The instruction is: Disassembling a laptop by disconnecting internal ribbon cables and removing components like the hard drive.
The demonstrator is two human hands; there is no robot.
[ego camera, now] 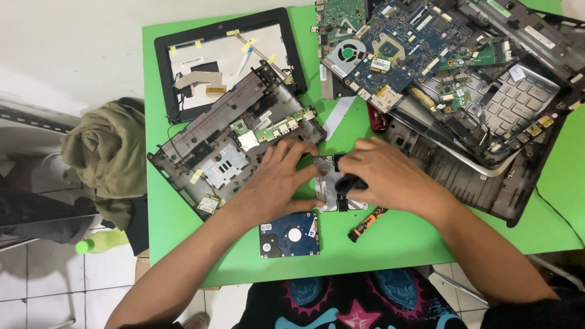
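Both hands work over a small silver metal bracket [329, 183] that lies flat on the green bench [390, 244], near its middle and just in front of an opened laptop base [237, 146]. The left hand [277, 180] lies palm down, its fingers [292, 152] spread out; the fingertips reach over the left edge of the bracket and the near corner of the laptop base, and the thumb presses on the lower left part of the bracket. The right hand [384, 176] comes from the right side, and its fingers are curled together around a small black object [350, 181] which sits on the bracket; I cannot tell what this object is, because the hand covers most of it. Just below the bracket, a hard disk drive [290, 234] with a dark blue board lies flat on the bench, apart from both hands. Beside it, to the right, a screwdriver [365, 224] with an orange and black handle lies tilted, its upper end under the right hand. Behind the laptop base a black screen frame [228, 61] lies flat. At the far right of the bench there is a pile of laptop parts: a blue motherboard [396, 42] with a round fan and a keyboard tray [512, 103]. On the left, off the bench, an olive cloth [103, 152] hangs.
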